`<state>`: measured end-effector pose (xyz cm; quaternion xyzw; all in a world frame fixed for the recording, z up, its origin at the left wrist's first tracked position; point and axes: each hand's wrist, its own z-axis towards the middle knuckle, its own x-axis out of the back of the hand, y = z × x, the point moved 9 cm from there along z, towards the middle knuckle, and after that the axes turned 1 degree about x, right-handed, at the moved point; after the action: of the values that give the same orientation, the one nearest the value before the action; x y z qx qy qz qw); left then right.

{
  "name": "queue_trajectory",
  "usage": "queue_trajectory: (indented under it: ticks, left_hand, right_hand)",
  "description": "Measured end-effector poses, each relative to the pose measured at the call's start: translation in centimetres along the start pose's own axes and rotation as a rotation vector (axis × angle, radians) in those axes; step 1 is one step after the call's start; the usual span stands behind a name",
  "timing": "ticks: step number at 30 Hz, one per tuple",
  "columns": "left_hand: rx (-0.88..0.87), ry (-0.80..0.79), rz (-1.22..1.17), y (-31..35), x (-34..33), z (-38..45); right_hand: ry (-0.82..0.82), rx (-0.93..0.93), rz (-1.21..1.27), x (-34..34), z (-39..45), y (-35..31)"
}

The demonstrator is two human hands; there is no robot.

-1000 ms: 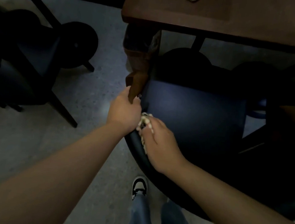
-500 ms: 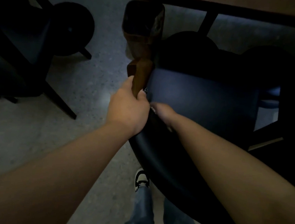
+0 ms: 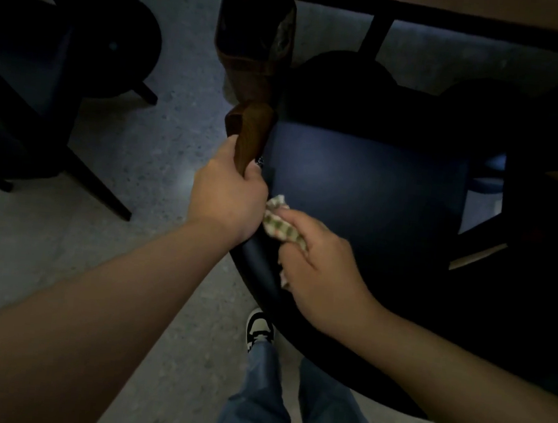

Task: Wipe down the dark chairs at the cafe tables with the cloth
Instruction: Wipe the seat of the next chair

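Right hand (image 3: 320,269) pressing cloth (image 3: 278,223) on chair (image 3: 367,192), table (image 3: 424,4) overhead

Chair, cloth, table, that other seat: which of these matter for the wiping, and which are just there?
In use:
chair, being wiped
cloth, in the right hand
wooden armrest, gripped by the left hand

Just there:
table
second chair to the left
floor
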<state>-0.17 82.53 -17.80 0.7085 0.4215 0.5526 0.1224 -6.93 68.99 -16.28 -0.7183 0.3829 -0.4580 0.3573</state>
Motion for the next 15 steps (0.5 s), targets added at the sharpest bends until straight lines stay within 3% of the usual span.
queue_trajectory:
  ticks: [5,11,13,15]
  left_hand:
    - [0.024,-0.006,0.025,-0.2,-0.1,-0.1]
    - [0.009,-0.002,0.041,0.2,0.1,-0.1]
    - [0.009,-0.013,0.038,0.2,0.1,-0.1]
    - [0.009,-0.020,0.031,0.2,0.1,-0.1]
  right_hand:
    - [-0.026,-0.183,-0.080,0.9,2.5,2.9]
    - [0.014,0.059,-0.078,0.5,-1.0,-0.9]
    - [-0.041,-0.017,-0.180,2.0,-1.0,1.7]
    - [-0.128,-0.211,-0.297,2.7,1.1,5.5]
